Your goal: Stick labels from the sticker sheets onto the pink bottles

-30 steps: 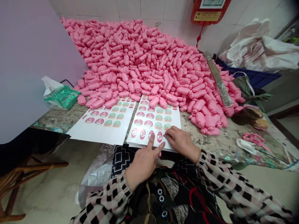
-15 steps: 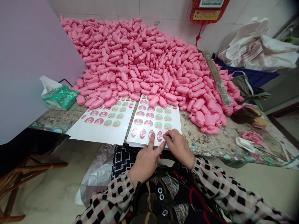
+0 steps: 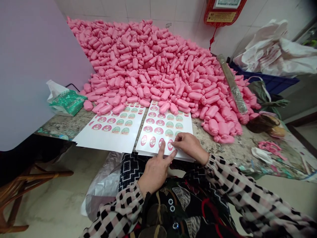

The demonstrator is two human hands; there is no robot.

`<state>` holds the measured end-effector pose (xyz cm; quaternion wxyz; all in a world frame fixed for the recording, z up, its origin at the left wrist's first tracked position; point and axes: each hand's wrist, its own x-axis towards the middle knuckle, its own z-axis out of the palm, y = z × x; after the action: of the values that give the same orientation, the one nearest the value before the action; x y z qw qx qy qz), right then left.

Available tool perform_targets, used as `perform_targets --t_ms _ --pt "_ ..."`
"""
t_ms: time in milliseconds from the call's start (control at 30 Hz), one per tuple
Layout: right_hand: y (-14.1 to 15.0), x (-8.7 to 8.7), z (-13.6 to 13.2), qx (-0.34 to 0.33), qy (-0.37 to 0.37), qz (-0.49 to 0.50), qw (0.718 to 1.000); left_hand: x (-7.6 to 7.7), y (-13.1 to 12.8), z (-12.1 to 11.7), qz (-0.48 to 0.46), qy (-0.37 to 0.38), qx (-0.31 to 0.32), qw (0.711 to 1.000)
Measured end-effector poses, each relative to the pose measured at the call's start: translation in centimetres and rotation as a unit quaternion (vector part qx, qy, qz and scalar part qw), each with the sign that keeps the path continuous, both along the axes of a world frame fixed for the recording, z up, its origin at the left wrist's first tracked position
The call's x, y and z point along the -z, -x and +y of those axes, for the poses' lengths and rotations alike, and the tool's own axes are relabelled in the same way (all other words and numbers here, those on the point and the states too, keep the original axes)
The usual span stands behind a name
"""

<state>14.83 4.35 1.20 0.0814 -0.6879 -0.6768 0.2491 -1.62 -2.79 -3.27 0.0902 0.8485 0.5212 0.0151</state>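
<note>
Two white sticker sheets lie at the table's near edge. The right sheet [image 3: 165, 129] carries rows of pink and green oval stickers. My left hand [image 3: 155, 170] rests on its near edge, index and middle fingers stretched out flat beside the front row. My right hand [image 3: 190, 146] lies curled on the sheet's near right part. Its fingertips pinch at a pink oval sticker [image 3: 170, 144] in the front row. The left sheet [image 3: 109, 132] lies untouched beside it. A big heap of pink plastic bottles [image 3: 158, 66] covers the table behind, and some bottles lie on the sheets' far ends.
A green tissue pack [image 3: 68, 102] sits at the left by a lilac wall. A foil-wrapped roll [image 3: 231, 84] lies on the heap's right side. Pink scissors [image 3: 271, 147] and scraps lie at the right. White bags [image 3: 274, 53] top a blue crate. A wooden chair [image 3: 15, 188] stands lower left.
My right hand has slid a little left and up, and its fingertips have closed onto the front-row sticker. My left hand has stayed pressed on the sheet.
</note>
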Motion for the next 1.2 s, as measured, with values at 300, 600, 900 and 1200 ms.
perform_targets --t_ms 300,600,900,1200 --pt "0.1 -2.2 0.5 -0.026 -0.092 -0.024 0.995 -0.2 0.0 0.1 -0.002 0.015 -0.003 1.0" --pt "-2.0 -2.0 -0.4 0.069 -0.164 0.258 0.95 -1.7 2.4 -0.3 -0.342 0.04 -0.01 0.939" --pt "1.4 -2.0 -4.9 -0.029 -0.193 0.341 0.92 -5.0 -0.3 2.0 -0.779 0.382 -0.248 0.43" --pt "1.1 -0.9 -5.3 -0.044 -0.176 0.331 0.926 -5.0 -1.3 2.4 -0.785 0.392 -0.239 0.415"
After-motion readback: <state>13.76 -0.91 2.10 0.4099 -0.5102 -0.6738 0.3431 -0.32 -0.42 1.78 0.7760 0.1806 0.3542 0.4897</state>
